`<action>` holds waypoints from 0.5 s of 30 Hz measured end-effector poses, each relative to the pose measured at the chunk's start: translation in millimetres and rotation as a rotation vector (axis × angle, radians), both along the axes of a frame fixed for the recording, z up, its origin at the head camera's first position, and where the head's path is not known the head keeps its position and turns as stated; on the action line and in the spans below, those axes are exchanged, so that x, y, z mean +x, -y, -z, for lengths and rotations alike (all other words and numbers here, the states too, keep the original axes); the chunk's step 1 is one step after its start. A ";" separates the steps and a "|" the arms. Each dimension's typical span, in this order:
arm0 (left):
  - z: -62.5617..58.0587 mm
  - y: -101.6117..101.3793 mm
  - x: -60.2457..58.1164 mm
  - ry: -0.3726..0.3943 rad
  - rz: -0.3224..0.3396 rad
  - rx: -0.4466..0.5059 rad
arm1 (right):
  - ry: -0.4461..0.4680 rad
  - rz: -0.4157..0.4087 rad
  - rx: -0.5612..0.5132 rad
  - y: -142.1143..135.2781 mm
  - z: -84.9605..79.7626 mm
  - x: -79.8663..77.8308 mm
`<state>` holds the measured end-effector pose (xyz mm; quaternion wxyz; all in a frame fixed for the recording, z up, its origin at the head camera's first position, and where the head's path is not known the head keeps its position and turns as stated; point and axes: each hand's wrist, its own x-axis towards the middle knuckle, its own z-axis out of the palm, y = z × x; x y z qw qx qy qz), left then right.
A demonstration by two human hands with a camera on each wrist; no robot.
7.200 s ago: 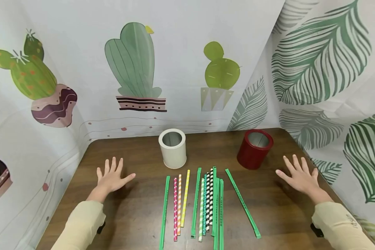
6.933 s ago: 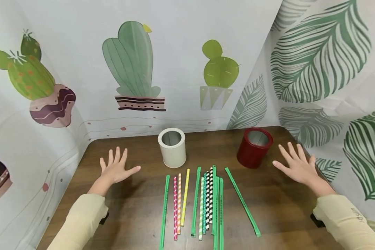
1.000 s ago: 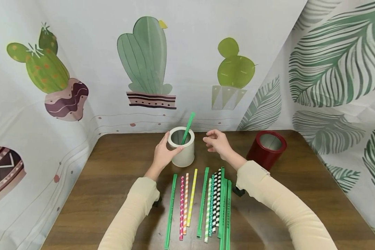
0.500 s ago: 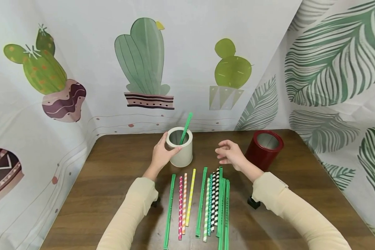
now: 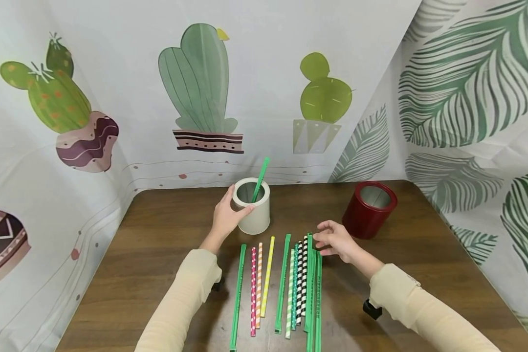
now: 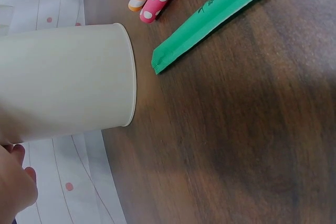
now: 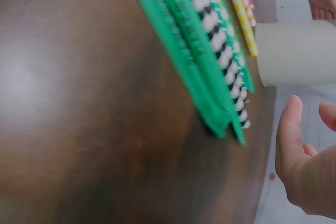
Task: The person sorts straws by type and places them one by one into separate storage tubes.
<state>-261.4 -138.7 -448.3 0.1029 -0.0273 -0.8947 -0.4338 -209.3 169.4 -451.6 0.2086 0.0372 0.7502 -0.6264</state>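
My left hand [image 5: 227, 215] holds the white can [image 5: 256, 220] by its upper left side, thumb at the front of the rim. One green paper-wrapped straw [image 5: 261, 178] leans inside that can, its top above the rim. My right hand [image 5: 336, 241], fingers loosely bent and holding nothing, hovers at the upper end of the green wrapped straws [image 5: 314, 293] on the right of the row. In the right wrist view, a gap shows between the thumb and fingers [image 7: 289, 135]. Beside those lie black-and-white striped straws [image 5: 299, 288].
Also in the row are a yellow straw [image 5: 267, 278], an orange striped straw [image 5: 258, 288], a pink dotted straw [image 5: 253, 293] and a lone green wrapped straw [image 5: 238, 298]. A dark red can [image 5: 369, 215] stands at the back right of the brown table [image 5: 158, 234]. A printed cloth hangs behind.
Since the oldest frames, the right-hand slanted green straw has gone from the table and one stands in the white can. Lately my right hand moved from beside that can down toward the straws.
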 end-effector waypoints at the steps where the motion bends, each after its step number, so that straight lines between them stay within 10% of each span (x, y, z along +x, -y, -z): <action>1: -0.1 0.0 0.0 -0.001 0.001 -0.001 | 0.005 -0.002 0.008 -1.1 2.5 2.0; 15: 0.8 0.4 -0.8 -0.008 0.004 -0.009 | 0.053 0.009 0.113 -4.0 30.5 31.3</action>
